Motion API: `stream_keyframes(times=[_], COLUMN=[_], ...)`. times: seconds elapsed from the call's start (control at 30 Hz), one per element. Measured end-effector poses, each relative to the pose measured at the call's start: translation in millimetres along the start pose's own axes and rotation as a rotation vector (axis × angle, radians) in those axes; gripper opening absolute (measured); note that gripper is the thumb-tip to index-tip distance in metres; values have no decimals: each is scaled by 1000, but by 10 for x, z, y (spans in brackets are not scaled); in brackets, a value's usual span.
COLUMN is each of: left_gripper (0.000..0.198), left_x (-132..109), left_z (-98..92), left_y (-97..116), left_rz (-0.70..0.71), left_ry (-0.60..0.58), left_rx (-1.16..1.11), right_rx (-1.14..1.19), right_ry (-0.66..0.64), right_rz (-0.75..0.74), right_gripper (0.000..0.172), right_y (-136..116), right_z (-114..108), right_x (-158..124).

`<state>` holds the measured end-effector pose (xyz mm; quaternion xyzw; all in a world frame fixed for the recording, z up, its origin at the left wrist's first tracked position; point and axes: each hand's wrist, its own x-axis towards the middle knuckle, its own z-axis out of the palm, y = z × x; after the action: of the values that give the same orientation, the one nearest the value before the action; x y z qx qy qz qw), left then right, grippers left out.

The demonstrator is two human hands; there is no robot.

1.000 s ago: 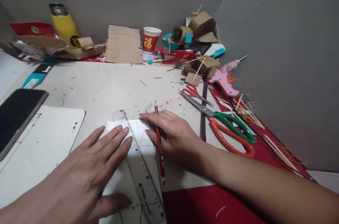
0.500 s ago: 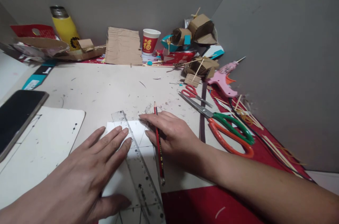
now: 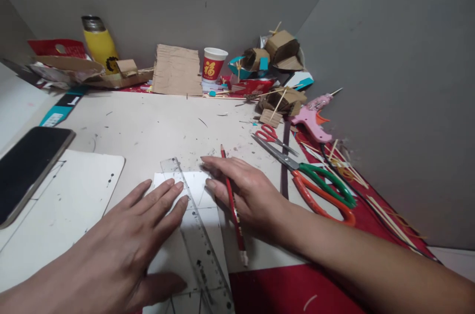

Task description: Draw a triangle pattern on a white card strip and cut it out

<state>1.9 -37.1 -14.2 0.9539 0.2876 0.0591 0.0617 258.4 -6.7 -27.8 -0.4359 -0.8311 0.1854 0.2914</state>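
Note:
My left hand (image 3: 135,235) lies flat, fingers stretched out, across a white sheet of paper (image 3: 163,249) and the left edge of a clear plastic ruler (image 3: 198,239). Pencil lines cross the paper, and the ruler lies slanted over it. A red and black pencil (image 3: 233,200) is in my right hand (image 3: 248,190), lying across its fingers with the tip pointing away from me. The fingertips of that hand are at the paper's upper right corner, beside the ruler. How the fingers grip the pencil is partly hidden.
Large scissors (image 3: 297,168) with green and orange handles and small red scissors (image 3: 272,135) lie to the right. A pink glue gun (image 3: 311,121) is beyond. A phone (image 3: 33,170) rests on card at left. A paper cup (image 3: 214,64) and yellow bottle (image 3: 100,44) stand behind.
The pencil has tilted in my right hand, its rear end swinging right. My left hand stays on the ruler and paper. The whole view has shifted slightly.

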Motion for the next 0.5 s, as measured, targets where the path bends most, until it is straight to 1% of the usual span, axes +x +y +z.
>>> stream_keyframes(times=[0.1,0.2,0.27,0.3,0.37,0.43,0.5], left_gripper=[87,89,87,87,85,85,87], left_x=[-27,-40,-38,-36,-31,-28,-27], left_z=[46,94,106,107,104,104,109], left_y=[-16,-36,-39,-37,-29,-23,-23], left_rz=[-44,-68,-60,-57,-55,-59,-59], left_ry=[-51,-58,-61,-64,-67,-68,-73], left_rx=[-62,-115,-116,-108,-88,-79,-79], right_rx=[158,494,706,771,807,800,828], right_ry=[92,156,139,117,37,20,32], right_rz=[125,308,399,436,507,567,608], right_gripper=[39,43,47,46,32,18,12], right_y=[-101,-229,-287,-299,-288,-241,-190], right_z=[-112,-205,-198,-169,-72,46,150], right_x=[-16,-16,16,42,108,172,216])
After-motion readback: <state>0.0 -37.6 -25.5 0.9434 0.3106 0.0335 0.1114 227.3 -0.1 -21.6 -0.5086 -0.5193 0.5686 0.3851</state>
